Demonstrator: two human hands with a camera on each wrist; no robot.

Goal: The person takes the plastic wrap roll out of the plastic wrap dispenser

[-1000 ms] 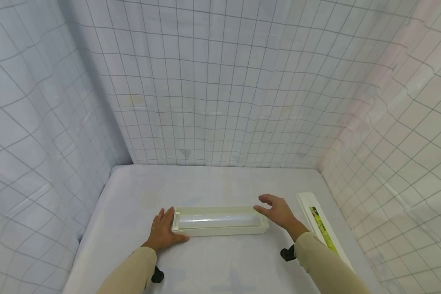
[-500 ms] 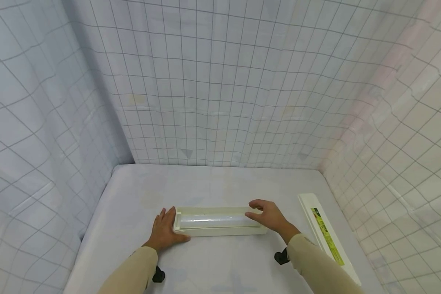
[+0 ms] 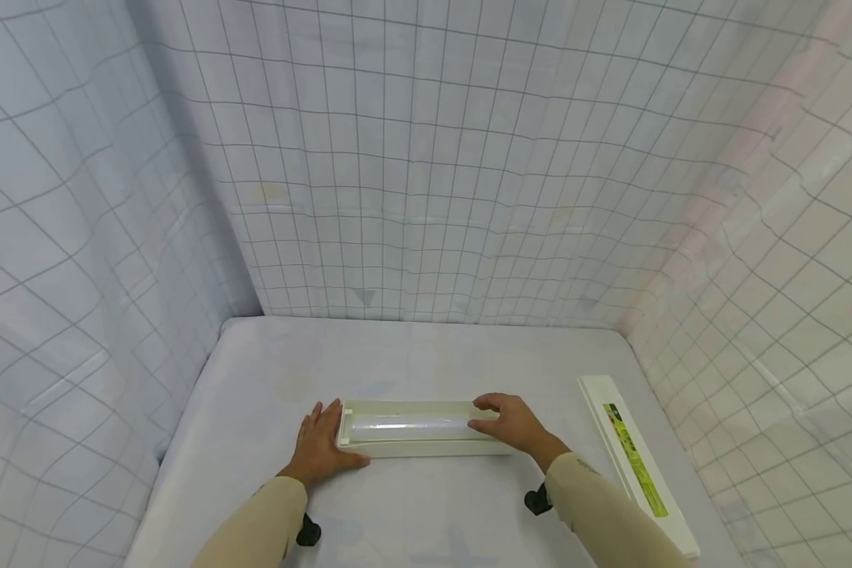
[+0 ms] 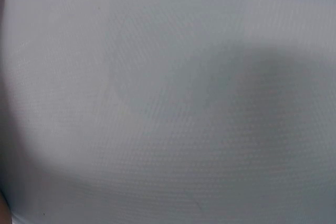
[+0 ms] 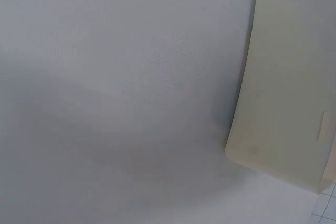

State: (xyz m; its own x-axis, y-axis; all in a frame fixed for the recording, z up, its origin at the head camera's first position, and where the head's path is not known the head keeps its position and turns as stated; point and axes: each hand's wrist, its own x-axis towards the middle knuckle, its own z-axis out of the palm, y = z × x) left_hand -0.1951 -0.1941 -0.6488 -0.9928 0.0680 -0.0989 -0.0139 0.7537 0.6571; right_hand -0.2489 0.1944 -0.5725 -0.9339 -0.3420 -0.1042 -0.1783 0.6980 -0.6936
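Grid-patterned sheets (image 3: 412,197) hang on 3 sides, left, back and right, around a counter (image 3: 412,517) covered in pale cloth. Near its middle sits 1 cream box (image 3: 433,449), long and narrow, its long axis running left to right, nearly parallel to the counter's back edge. Inside lies 1 shiny, translucent roll (image 3: 405,427), aligned with the box. To the right, well apart, 1 long white panel (image 3: 654,473) lies at a slant, its far end pointing back and somewhat left; it carries 1 yellow-green label (image 3: 636,461).

Behind the box a wide band of cloth reaches to the back edge, and another stretches left to the counter's side. Between box and panel the gap is narrower, and the panel runs near the right edge.

Of the 2 hands, the left hand (image 3: 321,448) rests at the box's left end, its grip unclosed, fingers straight and thumb extended along the near side. The right hand (image 3: 514,422) is over the right end, its grip parted, thumb and fingers separated by a gap; whether they touch the roll I cannot tell. 2 beige sleeves (image 3: 603,505) cover the forearms.
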